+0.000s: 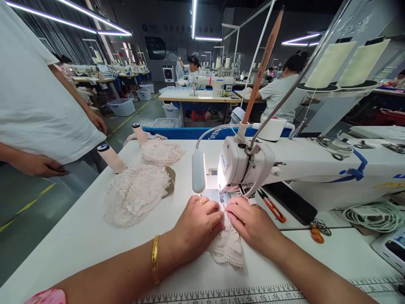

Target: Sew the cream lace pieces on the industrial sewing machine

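A pale pink lace piece lies under the needle area of a white sewing machine, its scalloped edge toward me. My left hand, with a ring and a gold bracelet at the wrist, is closed on the left side of the lace. From the right, my right hand has its fingers bent onto the lace close to the presser foot. The fingertips of both hands are partly hidden. A small lamp hangs left of the machine head.
Lace stacks and thread spools stand on the left. Orange-handled thread snips, a black phone and coiled cord are on the right. A ruler strip runs along the front. A person stands at left.
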Motion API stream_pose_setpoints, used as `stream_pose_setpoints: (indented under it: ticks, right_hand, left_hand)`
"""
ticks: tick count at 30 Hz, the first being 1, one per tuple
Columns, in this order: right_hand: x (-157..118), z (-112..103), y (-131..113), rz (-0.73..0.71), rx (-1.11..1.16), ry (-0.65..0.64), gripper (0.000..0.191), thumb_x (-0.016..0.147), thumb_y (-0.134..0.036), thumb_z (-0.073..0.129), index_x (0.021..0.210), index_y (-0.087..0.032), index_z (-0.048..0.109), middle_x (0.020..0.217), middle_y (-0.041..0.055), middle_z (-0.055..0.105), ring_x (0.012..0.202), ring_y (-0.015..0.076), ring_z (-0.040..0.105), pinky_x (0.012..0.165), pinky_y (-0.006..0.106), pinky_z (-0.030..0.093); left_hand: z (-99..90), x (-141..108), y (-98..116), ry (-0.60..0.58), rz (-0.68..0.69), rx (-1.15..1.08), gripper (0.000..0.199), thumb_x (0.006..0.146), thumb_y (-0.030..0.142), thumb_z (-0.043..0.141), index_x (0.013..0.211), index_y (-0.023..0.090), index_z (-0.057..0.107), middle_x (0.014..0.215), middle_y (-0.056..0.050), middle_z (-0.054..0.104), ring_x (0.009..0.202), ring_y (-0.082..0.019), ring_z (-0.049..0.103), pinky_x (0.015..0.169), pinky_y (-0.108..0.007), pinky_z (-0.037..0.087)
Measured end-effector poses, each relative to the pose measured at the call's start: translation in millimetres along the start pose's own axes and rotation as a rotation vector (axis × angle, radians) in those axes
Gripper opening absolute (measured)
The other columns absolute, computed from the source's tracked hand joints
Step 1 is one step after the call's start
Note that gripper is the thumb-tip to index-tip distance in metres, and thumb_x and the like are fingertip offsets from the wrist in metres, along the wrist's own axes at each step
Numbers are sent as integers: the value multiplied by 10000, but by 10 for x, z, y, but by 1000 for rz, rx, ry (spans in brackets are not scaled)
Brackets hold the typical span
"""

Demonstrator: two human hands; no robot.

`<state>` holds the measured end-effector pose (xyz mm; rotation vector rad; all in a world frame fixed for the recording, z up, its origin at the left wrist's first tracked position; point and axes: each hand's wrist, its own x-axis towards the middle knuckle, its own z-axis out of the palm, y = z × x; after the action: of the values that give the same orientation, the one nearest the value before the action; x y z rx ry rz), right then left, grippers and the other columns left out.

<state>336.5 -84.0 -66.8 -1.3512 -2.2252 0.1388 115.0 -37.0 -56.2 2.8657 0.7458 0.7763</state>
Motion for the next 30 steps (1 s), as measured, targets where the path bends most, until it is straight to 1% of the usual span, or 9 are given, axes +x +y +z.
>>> stream_pose_setpoints:
  ticks: [4, 7, 10, 14, 20, 22, 27, 30]
  right_hand:
    - [-9, 16, 30, -19, -11, 3, 265, 1030, -78, 454, 1059, -226, 672, 1079, 49, 698, 819, 211, 626, 634, 336, 463]
    - [-9, 18, 42, -38, -63, 44, 296, 1009, -53, 456, 1061, -228, 689, 1130, 49, 723, 796, 205, 633, 637, 336, 461]
    - [5, 8, 57, -46, -119, 93, 297, 995, -58, 471, 1046, -234, 705, 1178, 56, 738, 761, 203, 642, 625, 335, 464]
    - [33, 0, 82, -38, -142, 114, 279, 988, -78, 495, 1031, -238, 719, 1186, 62, 748, 789, 213, 680, 635, 334, 495]
    - [54, 10, 103, -18, -182, 109, 315, 939, -48, 506, 1050, -227, 740, 1183, 74, 762, 882, 245, 717, 645, 344, 529]
    - [51, 16, 105, -9, -179, 101, 330, 937, -45, 497, 1061, -226, 744, 1191, 72, 763, 916, 252, 720, 659, 348, 543]
    - [39, 17, 117, -14, -165, 89, 349, 965, -73, 464, 1111, -225, 742, 1237, 71, 754, 953, 256, 717, 728, 364, 573]
    - [40, -25, 112, -16, -148, 74, 361, 962, -94, 448, 1130, -220, 741, 1248, 76, 750, 972, 264, 712, 762, 377, 579]
  left_hand:
    - [-16, -4, 23, -26, -19, 6, 141, 1008, 248, 641, 1122, 205, 711, 1106, -59, 744, 923, -251, 613, 843, -437, 430]
    - [-20, 5, 43, -47, -36, 21, 156, 1012, 260, 634, 1145, 204, 691, 1123, -64, 740, 933, -251, 611, 848, -438, 428]
    - [-12, 19, 57, -66, -49, 36, 172, 1011, 269, 632, 1165, 203, 674, 1133, -69, 736, 945, -252, 610, 853, -439, 425]
    - [6, 40, 72, -86, -78, 61, 172, 1005, 286, 648, 1150, 196, 666, 1153, -70, 729, 973, -267, 609, 870, -451, 414]
    - [33, 61, 90, -104, -111, 74, 142, 1002, 259, 639, 1124, 189, 659, 1114, -56, 719, 963, -265, 606, 879, -456, 400]
    - [42, 63, 95, -98, -109, 76, 158, 993, 246, 644, 1139, 188, 655, 1132, -57, 720, 972, -266, 607, 879, -454, 398]
    - [55, 56, 98, -101, -117, 64, 172, 986, 245, 649, 1150, 193, 660, 1175, -66, 720, 1003, -278, 608, 881, -459, 396]
    - [52, 52, 94, -106, -121, 54, 179, 994, 238, 636, 1166, 197, 664, 1176, -70, 721, 1010, -281, 605, 891, -463, 397]
